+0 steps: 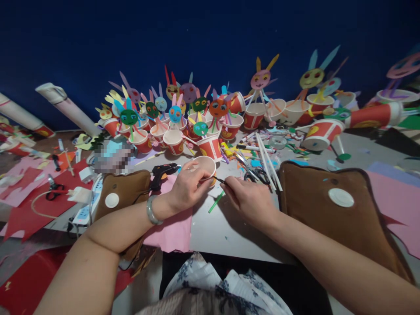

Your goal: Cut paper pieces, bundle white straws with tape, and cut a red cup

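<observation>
My left hand [187, 186] is closed around a red and white paper cup [206, 166] tipped on its side on the white table [226, 227]. My right hand [247, 199] pinches a thin dark tool [219, 180] whose tip points at the cup's mouth. A green straw [215, 202] lies on the table between my hands. A black glue gun [163, 172] rests just left of the cup, on pink paper [172, 229].
Many paper cups with coloured paper bunny faces [197, 118] crowd the back of the table. Scissors [256, 174], white straws [267, 162] and paper scraps lie behind my right hand. Brown cushions sit left [121, 192] and right [341, 210]. Red paper [42, 197] covers the left.
</observation>
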`<action>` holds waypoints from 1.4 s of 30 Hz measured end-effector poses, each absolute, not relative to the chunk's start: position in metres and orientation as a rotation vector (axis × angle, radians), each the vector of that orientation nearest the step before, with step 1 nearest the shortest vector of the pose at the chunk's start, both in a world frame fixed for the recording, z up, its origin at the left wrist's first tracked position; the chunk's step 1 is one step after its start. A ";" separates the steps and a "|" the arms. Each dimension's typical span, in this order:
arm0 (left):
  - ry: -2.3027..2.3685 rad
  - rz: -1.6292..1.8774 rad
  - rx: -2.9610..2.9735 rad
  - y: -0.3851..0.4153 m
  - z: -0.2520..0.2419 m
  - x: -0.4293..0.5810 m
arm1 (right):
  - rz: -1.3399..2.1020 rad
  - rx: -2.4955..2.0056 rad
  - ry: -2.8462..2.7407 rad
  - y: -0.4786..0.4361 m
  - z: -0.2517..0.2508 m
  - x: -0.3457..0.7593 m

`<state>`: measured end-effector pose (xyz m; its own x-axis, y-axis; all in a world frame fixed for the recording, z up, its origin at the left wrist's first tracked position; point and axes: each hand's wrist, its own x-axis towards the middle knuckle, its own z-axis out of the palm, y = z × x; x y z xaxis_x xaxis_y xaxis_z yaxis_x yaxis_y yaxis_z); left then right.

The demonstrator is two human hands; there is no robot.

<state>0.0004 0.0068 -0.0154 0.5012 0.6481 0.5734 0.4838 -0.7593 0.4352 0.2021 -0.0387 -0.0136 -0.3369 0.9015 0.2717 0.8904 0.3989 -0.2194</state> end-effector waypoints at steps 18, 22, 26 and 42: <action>0.954 1.105 2.519 0.007 -0.013 0.000 | 0.013 -1.493 -2.306 -0.037 -0.018 0.203; 0.954 1.111 2.457 0.006 -0.011 0.001 | -0.427 -1.402 -2.412 -0.040 -0.015 0.205; 0.950 1.101 2.438 0.006 -0.012 0.002 | -0.221 -1.468 -2.367 -0.040 -0.014 0.204; 1.021 1.208 1.933 0.017 -0.013 0.001 | 1.024 -1.327 -1.585 -0.027 -0.011 0.207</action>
